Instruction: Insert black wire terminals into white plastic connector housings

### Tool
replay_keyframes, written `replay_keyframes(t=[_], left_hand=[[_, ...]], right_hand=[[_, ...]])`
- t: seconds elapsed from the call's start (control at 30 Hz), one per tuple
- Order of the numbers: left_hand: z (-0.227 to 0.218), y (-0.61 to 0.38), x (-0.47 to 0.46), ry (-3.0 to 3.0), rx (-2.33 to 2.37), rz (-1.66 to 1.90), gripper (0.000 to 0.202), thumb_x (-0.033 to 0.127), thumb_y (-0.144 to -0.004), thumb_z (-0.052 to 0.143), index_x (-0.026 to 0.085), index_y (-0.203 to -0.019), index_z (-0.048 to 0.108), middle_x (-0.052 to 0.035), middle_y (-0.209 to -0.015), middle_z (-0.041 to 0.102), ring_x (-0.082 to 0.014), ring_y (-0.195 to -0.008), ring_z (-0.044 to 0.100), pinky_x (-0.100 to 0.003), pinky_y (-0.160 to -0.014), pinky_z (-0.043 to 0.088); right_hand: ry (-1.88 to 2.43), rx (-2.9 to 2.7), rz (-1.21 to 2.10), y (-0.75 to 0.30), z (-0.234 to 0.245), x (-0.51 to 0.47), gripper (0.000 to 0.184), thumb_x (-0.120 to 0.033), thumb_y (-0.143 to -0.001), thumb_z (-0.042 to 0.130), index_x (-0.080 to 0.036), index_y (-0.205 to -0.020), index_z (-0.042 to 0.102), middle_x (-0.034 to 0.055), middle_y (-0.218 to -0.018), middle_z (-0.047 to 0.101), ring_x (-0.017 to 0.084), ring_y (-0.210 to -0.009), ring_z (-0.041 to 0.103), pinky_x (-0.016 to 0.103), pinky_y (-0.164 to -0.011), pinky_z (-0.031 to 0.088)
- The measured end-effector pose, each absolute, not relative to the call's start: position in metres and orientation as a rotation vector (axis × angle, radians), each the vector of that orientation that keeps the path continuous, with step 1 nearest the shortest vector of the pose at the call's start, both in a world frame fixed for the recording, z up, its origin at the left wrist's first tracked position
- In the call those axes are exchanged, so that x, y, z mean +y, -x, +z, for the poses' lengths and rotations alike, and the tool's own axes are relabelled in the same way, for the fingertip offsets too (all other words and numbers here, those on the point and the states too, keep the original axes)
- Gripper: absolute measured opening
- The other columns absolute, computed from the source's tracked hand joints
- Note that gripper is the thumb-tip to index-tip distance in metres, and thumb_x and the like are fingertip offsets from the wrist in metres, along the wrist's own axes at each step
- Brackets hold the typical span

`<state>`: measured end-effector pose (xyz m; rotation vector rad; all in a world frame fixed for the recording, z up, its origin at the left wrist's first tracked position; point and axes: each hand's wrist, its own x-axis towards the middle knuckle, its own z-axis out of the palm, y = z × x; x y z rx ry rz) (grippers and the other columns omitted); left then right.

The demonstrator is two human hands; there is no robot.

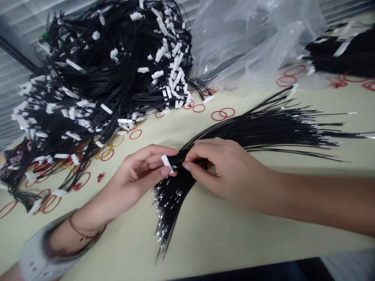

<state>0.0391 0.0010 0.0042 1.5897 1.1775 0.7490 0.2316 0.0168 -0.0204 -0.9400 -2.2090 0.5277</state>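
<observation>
My left hand (140, 173) pinches a small white connector (167, 163) between thumb and fingertips. My right hand (222, 168) is closed in a pinch on a black wire right beside that connector, fingertips almost touching the left hand's. Both hands hover over a loose fan of black wires (263, 130) with bare metal ends, which lies across the pale table (234, 230) and runs from lower left to the right.
A big heap of black wires with white connectors (111, 74) fills the back left. A clear plastic bag (252, 39) sits behind, a further bundle of black wires (345, 54) at the far right. Red rubber bands (222, 114) are scattered about.
</observation>
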Motion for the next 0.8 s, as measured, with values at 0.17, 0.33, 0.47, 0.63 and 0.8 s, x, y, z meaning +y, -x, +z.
replay_keyframes(t=[0.17, 0.33, 0.47, 0.63, 0.8], left_hand=[[0.0036, -0.0395, 0.0019, -1.602, 1.183, 0.758, 0.022, 0.009, -0.078, 0.058, 0.022, -0.096, 0.062, 0.0004, -0.079, 0.069, -0.0118, -0.075, 0.065, -0.019, -0.071, 0.052], [0.0036, -0.0395, 0.0018, -1.587, 1.167, 0.749, 0.022, 0.01, -0.079, 0.057, 0.023, -0.095, 0.062, 0.0017, -0.08, 0.069, -0.0089, -0.076, 0.065, -0.014, -0.072, 0.05], [0.0037, -0.0396, 0.0011, -1.572, 1.155, 0.743, 0.023, 0.009, -0.08, 0.056, 0.024, -0.096, 0.062, 0.0034, -0.08, 0.069, -0.0064, -0.077, 0.064, -0.01, -0.071, 0.048], [0.0023, -0.0399, 0.0013, -1.574, 1.155, 0.731, 0.023, 0.011, -0.08, 0.057, 0.024, -0.098, 0.061, 0.0027, -0.08, 0.069, -0.0064, -0.077, 0.063, -0.01, -0.071, 0.048], [0.003, -0.0382, 0.0004, -1.594, 1.17, 0.73, 0.022, 0.011, -0.08, 0.057, 0.023, -0.098, 0.061, 0.0027, -0.079, 0.068, -0.0076, -0.077, 0.063, -0.012, -0.071, 0.048]], right_hand=[[0.943, -2.223, 0.492, -0.232, -0.0211, 0.0147, 0.017, -0.02, -0.082, 0.046, -0.015, -0.074, 0.061, -0.0022, -0.067, 0.058, 0.008, -0.058, 0.044, 0.022, -0.057, 0.03], [0.947, -2.249, 0.468, -0.2314, -0.0211, 0.0144, 0.018, -0.019, -0.083, 0.045, -0.015, -0.073, 0.06, -0.0017, -0.067, 0.057, 0.009, -0.061, 0.045, 0.023, -0.058, 0.03], [0.949, -2.271, 0.447, -0.2313, -0.021, 0.0141, 0.019, -0.019, -0.083, 0.044, -0.014, -0.073, 0.059, -0.0019, -0.066, 0.056, 0.009, -0.061, 0.045, 0.024, -0.059, 0.03], [0.966, -2.305, 0.425, -0.2311, -0.0198, 0.0135, 0.02, -0.02, -0.083, 0.044, -0.014, -0.074, 0.06, -0.0011, -0.067, 0.056, 0.01, -0.061, 0.045, 0.026, -0.059, 0.03], [0.941, -2.338, 0.416, -0.2308, -0.0202, 0.0144, 0.02, -0.018, -0.083, 0.043, -0.014, -0.073, 0.06, -0.0012, -0.066, 0.056, 0.01, -0.06, 0.045, 0.027, -0.061, 0.03]])
